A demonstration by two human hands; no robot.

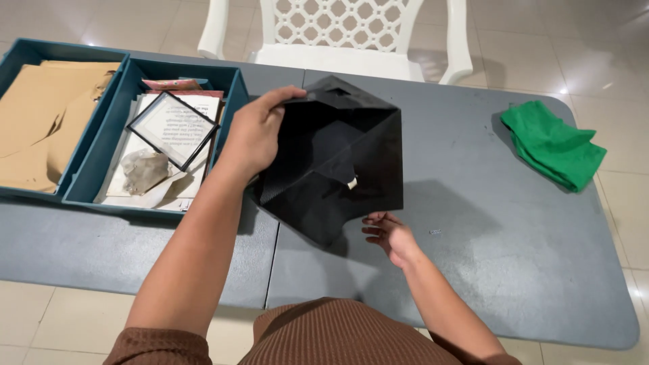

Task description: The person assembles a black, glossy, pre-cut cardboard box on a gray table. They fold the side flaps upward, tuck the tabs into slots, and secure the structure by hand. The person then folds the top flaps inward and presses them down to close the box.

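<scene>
Black box (pixel 331 162) is up off the table (pixel 473 270), centre of frame, tilted so its open mouth faces me and a corner points down; long axis runs roughly near-left to far-right. Left hand (pixel 253 135) is clamped on the far-left rim, thumb over the edge. Right hand (pixel 389 233) is under the near corner, fingers spread and loose, touching but not gripping. I judge this as mid-handling, box being turned. Teal trays (pixel 101 135) left, green cloth (pixel 551 145) far right.
</scene>
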